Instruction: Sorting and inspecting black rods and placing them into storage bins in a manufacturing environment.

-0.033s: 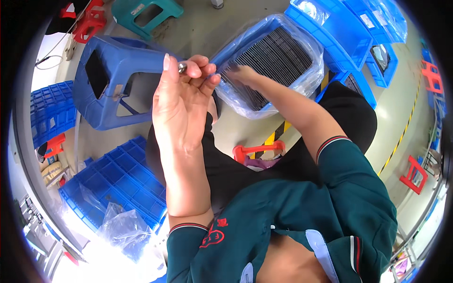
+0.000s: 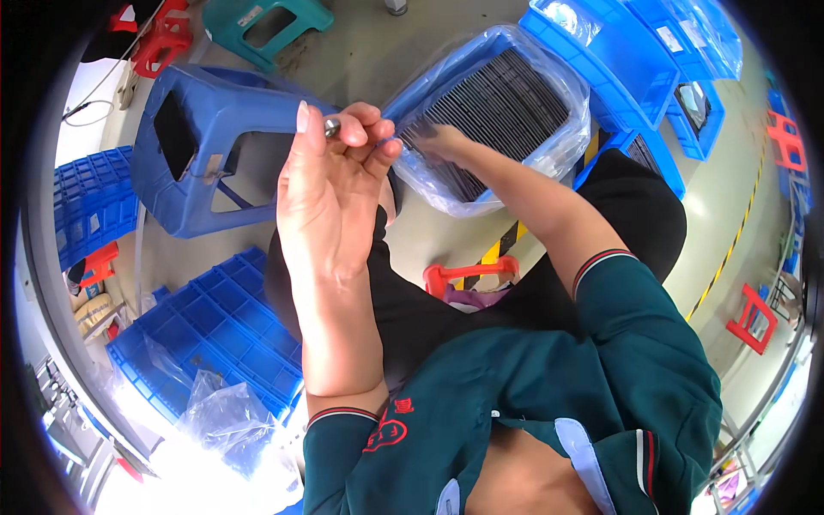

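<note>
My left hand (image 2: 336,184) is raised, palm up. Between its thumb and fingertips it pinches a small shiny round-ended metal piece (image 2: 332,127); the other fingers are loosely curled. To the right stands a blue bin (image 2: 410,92) lined with clear plastic film. Rows of thin dark plates (image 2: 506,107) are packed on edge inside it. My right hand (image 2: 442,142) reaches in at the left end of the rows. Its fingers are blurred and partly hidden, so I cannot make out whether they hold a plate.
Beside my left hand is a blue plastic stool (image 2: 202,112) with a dark rectangular plate (image 2: 176,136) on it. Blue crates (image 2: 609,64) stand beyond the bin. Stacked blue crates (image 2: 215,330) with crumpled film (image 2: 227,412) are at lower left. A red stool (image 2: 470,270) shows between my legs.
My right hand has shifted very slightly at the left end of the plates. My left hand keeps its pinch on the metal piece.
</note>
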### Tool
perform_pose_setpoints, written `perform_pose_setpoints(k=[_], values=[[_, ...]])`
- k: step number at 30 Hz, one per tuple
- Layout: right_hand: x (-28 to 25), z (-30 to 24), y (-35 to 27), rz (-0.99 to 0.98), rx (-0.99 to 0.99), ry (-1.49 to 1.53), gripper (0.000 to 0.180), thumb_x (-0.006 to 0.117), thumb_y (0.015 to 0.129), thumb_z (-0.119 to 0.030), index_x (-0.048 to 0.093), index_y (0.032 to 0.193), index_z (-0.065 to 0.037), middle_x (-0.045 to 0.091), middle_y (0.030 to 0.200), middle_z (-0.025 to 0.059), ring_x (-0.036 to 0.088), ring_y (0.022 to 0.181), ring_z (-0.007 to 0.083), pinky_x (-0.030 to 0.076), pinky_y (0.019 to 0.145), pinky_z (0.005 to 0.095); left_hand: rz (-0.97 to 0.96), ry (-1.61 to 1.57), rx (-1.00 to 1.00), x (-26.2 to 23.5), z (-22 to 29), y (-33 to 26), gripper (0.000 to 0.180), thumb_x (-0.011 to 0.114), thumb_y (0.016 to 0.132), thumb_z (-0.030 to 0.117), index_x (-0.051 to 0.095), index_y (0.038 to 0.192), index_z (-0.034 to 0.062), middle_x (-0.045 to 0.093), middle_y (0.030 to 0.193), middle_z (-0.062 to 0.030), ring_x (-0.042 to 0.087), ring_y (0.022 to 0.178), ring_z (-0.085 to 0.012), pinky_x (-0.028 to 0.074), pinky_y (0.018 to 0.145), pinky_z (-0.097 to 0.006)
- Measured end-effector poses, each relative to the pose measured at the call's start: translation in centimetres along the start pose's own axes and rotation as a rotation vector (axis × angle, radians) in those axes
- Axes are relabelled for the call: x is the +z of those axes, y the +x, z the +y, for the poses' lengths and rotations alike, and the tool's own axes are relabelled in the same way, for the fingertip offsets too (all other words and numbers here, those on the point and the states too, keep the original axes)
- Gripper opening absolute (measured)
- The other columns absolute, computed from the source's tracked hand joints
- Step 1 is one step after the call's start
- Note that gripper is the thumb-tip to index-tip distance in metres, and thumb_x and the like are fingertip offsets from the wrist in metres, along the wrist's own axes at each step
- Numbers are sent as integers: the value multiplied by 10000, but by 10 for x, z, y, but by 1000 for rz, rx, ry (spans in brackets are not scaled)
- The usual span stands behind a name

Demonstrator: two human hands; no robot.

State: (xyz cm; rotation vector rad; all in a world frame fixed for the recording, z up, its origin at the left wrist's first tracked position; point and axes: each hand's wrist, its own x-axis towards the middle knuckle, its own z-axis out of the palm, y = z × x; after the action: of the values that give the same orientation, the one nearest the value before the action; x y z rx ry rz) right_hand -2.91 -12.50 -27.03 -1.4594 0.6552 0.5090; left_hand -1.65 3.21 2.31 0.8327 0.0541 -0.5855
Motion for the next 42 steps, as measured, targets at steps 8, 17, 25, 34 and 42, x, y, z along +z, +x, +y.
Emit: perform_pose_setpoints(k=[8,17,25,34,42], values=[[17,11,-2,284,10,-883,333,699,712,-370,659,962,-155,626,984,128,614,917,287,494,764,411,-32,-28,-9,-2,3,-2,403,482,939,356,537,733,14,534,882,-121,538,821,-199,471,741,-322],[23,39,-21,451,-193,-894,401,726,696,-218,493,983,-60,570,998,159,606,889,347,495,706,449,-58,-44,-18,-1,6,-4,415,482,935,376,536,732,19,527,876,-118,524,783,-204,458,736,-315],[3,50,-25,431,-224,-1009,237,631,776,-198,520,944,-73,600,936,137,617,852,326,488,672,439,-54,-69,-24,0,7,-5,410,491,931,372,530,728,18,519,864,-121,514,779,-207,457,729,-327],[1,56,-15,477,-399,-1078,118,455,823,-113,538,869,-42,617,820,171,624,763,343,486,625,446,-24,-41,-21,3,6,-7,400,496,931,361,522,731,15,507,852,-116,504,771,-208,454,717,-334],[14,43,-9,378,-358,-1028,203,387,857,-143,552,896,-33,628,870,206,629,794,361,492,671,459,-59,-59,-50,4,5,-4,425,479,934,389,507,724,21,500,857,-103,477,784,-212,423,736,-341]])
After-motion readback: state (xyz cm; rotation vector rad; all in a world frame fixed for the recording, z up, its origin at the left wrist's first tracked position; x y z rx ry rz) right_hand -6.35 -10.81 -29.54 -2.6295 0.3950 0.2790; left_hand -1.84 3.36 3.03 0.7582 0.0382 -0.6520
